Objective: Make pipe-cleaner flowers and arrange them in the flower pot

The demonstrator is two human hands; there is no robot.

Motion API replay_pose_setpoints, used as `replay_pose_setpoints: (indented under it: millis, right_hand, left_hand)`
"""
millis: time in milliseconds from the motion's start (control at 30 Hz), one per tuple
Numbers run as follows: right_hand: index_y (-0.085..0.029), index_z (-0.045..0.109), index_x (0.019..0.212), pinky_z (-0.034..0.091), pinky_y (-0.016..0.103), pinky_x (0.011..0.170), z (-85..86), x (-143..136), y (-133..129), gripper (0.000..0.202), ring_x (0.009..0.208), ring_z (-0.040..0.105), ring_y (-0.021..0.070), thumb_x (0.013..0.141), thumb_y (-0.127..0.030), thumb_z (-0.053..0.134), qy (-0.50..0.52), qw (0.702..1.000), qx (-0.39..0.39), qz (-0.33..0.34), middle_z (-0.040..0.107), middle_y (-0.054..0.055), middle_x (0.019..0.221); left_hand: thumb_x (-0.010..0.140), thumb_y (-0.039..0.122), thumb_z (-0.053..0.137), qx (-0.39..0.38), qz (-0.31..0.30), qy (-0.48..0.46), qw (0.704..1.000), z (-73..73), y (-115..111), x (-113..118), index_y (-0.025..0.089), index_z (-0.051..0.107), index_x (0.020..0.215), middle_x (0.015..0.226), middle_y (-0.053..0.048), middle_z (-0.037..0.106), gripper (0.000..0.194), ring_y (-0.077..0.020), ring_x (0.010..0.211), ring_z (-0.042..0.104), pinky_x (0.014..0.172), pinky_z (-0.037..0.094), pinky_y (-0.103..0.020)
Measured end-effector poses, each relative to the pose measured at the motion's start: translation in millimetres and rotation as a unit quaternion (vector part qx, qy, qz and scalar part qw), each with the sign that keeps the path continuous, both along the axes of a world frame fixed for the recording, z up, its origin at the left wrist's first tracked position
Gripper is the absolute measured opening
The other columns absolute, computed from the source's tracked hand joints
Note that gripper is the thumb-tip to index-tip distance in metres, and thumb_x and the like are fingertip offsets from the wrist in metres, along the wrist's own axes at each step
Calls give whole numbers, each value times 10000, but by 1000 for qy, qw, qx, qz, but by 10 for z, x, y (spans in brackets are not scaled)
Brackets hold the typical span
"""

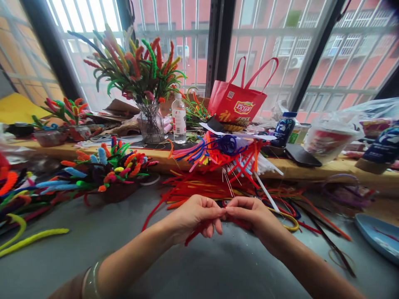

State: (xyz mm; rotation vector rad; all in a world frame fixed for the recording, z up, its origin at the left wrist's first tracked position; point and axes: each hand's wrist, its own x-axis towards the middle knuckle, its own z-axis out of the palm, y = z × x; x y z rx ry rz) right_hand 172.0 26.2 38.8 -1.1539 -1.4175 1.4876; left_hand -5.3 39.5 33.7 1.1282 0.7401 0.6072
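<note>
Fingertips meet at near centre!

And here the left hand and right hand pinch together, grips narrow, whatever is between them too small to tell; a red stem pokes out beneath the left, over the grey surface, red strips piled beyond.

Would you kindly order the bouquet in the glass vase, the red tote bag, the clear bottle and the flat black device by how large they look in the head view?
1. Bouquet
2. Red tote bag
3. Clear bottle and flat black device: too alike to rank
</note>
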Motion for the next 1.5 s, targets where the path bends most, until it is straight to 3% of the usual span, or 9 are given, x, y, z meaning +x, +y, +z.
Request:
replay_pose_setpoints:
  millis: [133, 333, 600, 833, 1067, 1167, 1267, 1400, 1500]
  right_hand:
    - [-174, 639, 676, 367, 222, 569, -43, 16, 32, 170, 585, 498, 102, 691, -331, 704, 22, 998, 13, -51, 597, -18, 633]
    - [-166, 700, 757, 412, 265, 695, -21, 10, 22, 202, 696, 573, 136, 711, -363, 690, 17, 996, 36, -77, 680, 26, 732]
    - [-169, 699, 682, 378, 258, 613, -61, 0, 30, 201, 611, 529, 119, 672, -368, 722, 20, 996, 36, -78, 640, 1, 628]
    - [-174, 697, 646, 341, 244, 593, -34, -1, -8, 187, 608, 483, 107, 667, -357, 728, 17, 996, 59, -66, 620, -4, 624]
    - [-170, 692, 665, 307, 248, 527, -64, -16, -12, 215, 566, 435, 106, 711, -380, 688, 20, 996, 70, -56, 595, 2, 608]
    - [-174, 688, 695, 306, 241, 506, -75, -17, -7, 224, 554, 433, 103, 741, -391, 658, 45, 996, 57, -46, 597, 4, 616]
    - [-173, 676, 673, 276, 231, 485, -83, -20, 0, 235, 517, 404, 85, 760, -388, 637, 44, 997, 50, -46, 562, -13, 569]
    - [-166, 653, 608, 257, 229, 480, -96, -38, 0, 259, 500, 374, 74, 746, -385, 652, 33, 998, 54, -32, 538, -23, 545]
    - [-166, 670, 627, 259, 223, 491, -134, -52, 13, 229, 519, 383, 73, 713, -377, 687, 35, 998, 41, -44, 552, -23, 564]
  left_hand:
    - [719, 372, 645, -12, 1, 10, 1000, -29, 44, -9, 124, 585, 735, 571, -3, 636, 256, -46, 368, 470, 373, 304, -160]
    - [752, 345, 596, 64, 33, 41, 997, -19, 23, 8, 114, 606, 749, 526, 13, 601, 231, -16, 317, 301, 336, 135, -185]
    - [756, 285, 553, 176, 94, 123, 972, 25, -28, 70, 121, 584, 687, 529, 10, 594, 180, -34, 355, 302, 378, 180, -200]
    - [755, 285, 534, 206, 102, 139, 963, 61, -82, 73, 123, 586, 658, 535, 10, 597, 196, -37, 354, 326, 388, 212, -202]
    - [765, 299, 552, 143, 94, 80, 982, 67, -65, 62, 123, 582, 683, 506, 12, 594, 197, -31, 323, 324, 367, 193, -187]
    - [758, 301, 581, 68, 34, 23, 997, 66, -33, 12, 109, 624, 720, 557, -16, 627, 200, -32, 354, 395, 364, 223, -168]
    - [772, 320, 580, 6, -18, -8, 1000, 53, -9, -27, 97, 658, 793, 644, -54, 666, 237, -59, 425, 512, 410, 338, -162]
    - [796, 374, 560, -32, -16, -37, 999, 27, -5, -20, 103, 652, 803, 600, -47, 657, 286, -83, 438, 560, 439, 389, -173]
    - [769, 327, 600, -55, -6, -52, 997, -3, -11, 3, 106, 634, 754, 579, -40, 652, 224, -76, 429, 557, 437, 380, -164]
